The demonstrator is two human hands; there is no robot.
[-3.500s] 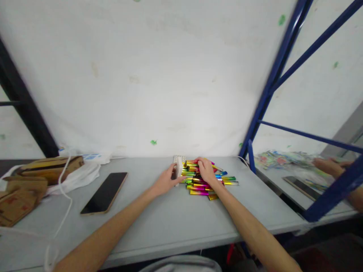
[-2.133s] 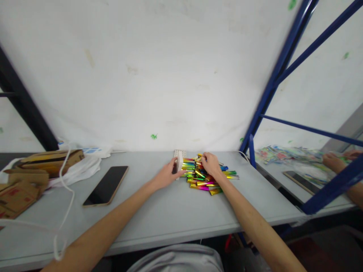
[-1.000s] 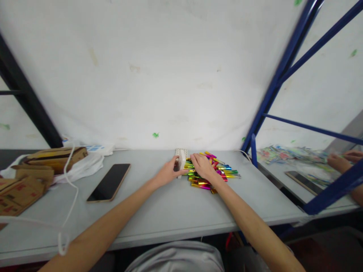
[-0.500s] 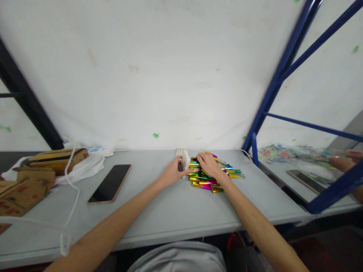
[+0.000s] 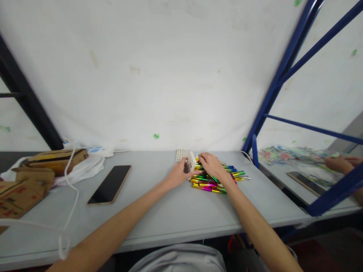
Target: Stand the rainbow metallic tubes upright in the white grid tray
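Note:
My left hand (image 5: 178,174) grips a white block with rows of holes (image 5: 191,161), held upright on its edge with the thumb in front. A white studded plate (image 5: 182,155) lies just behind it on the table. To the right, a pile of shiny metallic pen-like sticks (image 5: 208,185) in gold, green, pink and blue spreads over the tabletop. My right hand (image 5: 212,165) rests over the back of this pile, its fingers curled near the block. A small yellow bit shows by its fingertips, too small to name.
On the left lie a black-screened phone (image 5: 110,185), torn cardboard boxes (image 5: 28,181), a white plastic bag (image 5: 85,170) and a white cable (image 5: 74,185). A blue metal frame (image 5: 268,102) rises at right. Beyond it, a co-worker's hands (image 5: 338,163) are near plastic packets (image 5: 286,153) and another phone (image 5: 306,183).
My left hand and the white block have shifted slightly right, showing more of the studded plate. My right hand has moved a little right, and the sticks under it have shifted.

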